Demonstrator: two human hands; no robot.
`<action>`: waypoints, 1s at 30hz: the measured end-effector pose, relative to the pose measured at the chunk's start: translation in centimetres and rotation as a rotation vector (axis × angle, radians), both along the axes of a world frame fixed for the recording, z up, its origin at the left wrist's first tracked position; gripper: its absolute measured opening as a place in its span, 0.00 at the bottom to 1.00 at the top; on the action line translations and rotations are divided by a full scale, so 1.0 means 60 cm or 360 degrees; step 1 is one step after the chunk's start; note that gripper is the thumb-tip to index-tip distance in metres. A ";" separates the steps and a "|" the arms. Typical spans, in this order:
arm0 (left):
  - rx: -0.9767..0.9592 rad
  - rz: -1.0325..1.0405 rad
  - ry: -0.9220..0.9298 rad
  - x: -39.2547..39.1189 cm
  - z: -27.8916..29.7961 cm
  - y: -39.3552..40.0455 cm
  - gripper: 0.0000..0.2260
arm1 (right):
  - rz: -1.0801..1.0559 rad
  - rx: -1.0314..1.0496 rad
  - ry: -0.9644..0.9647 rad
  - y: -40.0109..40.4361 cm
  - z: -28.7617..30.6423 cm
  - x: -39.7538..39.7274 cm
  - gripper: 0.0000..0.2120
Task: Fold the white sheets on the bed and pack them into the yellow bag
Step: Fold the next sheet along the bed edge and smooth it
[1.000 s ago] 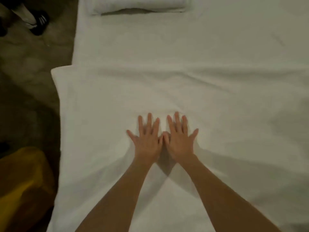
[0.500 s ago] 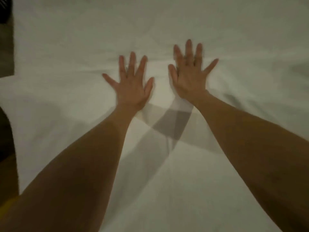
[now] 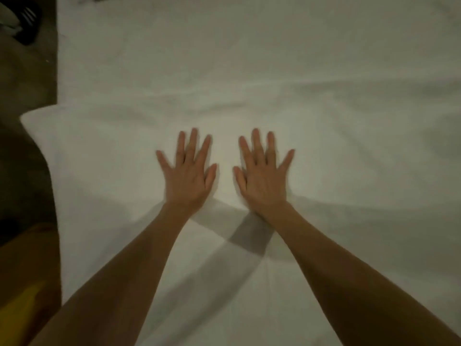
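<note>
Your 2 hands lie flat on the white sheet spread across the bed; the left hand and the right hand sit palm-down side by side near the middle, a narrow strip of cloth between the thumbs; both are released, fingers straight and splayed, grasping nothing, only pressing the cloth. The sheet's far-left corner juts past the bed's left edge over the dark floor; soft wrinkles run left to right just beyond your fingertips. The yellow bag waits at the near left, beside the bed and well apart from your hands; a dark shoe shows at the far left.

The step in hand looks like smoothing the sheet before the next fold. To do it well, keep the palms flat and the pressure even; sweep outward from the middle toward the left and right edges so trapped air and creases are pushed off rather than bunched; chase the ridges at the far side; square the overhanging corner with the rest before folding, or the fold may come out crooked.

Both forearms reach forward from the near edge, bare, converging toward the middle; the wrists are low and nearly straight; the fingers point to the far side, thumbs angled inward toward each other.
</note>
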State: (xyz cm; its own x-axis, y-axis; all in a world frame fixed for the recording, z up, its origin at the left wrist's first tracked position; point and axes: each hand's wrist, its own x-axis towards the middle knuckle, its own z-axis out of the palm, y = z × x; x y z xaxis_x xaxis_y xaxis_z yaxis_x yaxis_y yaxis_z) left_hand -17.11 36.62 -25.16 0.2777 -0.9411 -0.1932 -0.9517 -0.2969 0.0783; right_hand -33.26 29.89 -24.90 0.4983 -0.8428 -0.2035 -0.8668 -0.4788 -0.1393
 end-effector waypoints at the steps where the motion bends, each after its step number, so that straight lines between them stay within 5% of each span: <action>1: 0.0017 -0.0018 -0.0008 0.003 0.003 0.032 0.27 | 0.0019 0.0008 0.0001 0.033 0.001 -0.005 0.30; 9: 0.0150 0.0083 -0.0005 0.057 0.021 0.317 0.26 | 0.0218 0.0140 -0.0014 0.282 0.021 0.033 0.31; 14: 0.0210 0.0621 0.0153 0.106 0.033 0.427 0.25 | 0.0413 0.0332 -0.0048 0.439 0.032 0.107 0.31; 22: 0.0146 0.2119 0.1513 0.236 0.068 0.480 0.40 | 0.0660 0.0533 0.0089 0.509 0.068 0.151 0.27; 24: 0.0119 0.2214 0.1731 0.266 0.062 0.478 0.44 | 0.0724 0.0604 0.0121 0.492 0.087 0.162 0.29; 30: 0.0446 0.2295 0.2094 0.255 0.068 0.498 0.24 | 0.0500 0.0542 0.0222 0.468 0.108 0.184 0.29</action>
State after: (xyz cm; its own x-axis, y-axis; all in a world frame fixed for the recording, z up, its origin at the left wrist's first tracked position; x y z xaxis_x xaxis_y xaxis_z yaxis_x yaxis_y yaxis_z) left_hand -1.78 66.50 -21.10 0.2620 -0.0972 -0.9602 0.5652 -0.7910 0.2343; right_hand -22.25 57.95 -18.40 0.6662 -0.5298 -0.5249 -0.7093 -0.6675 -0.2265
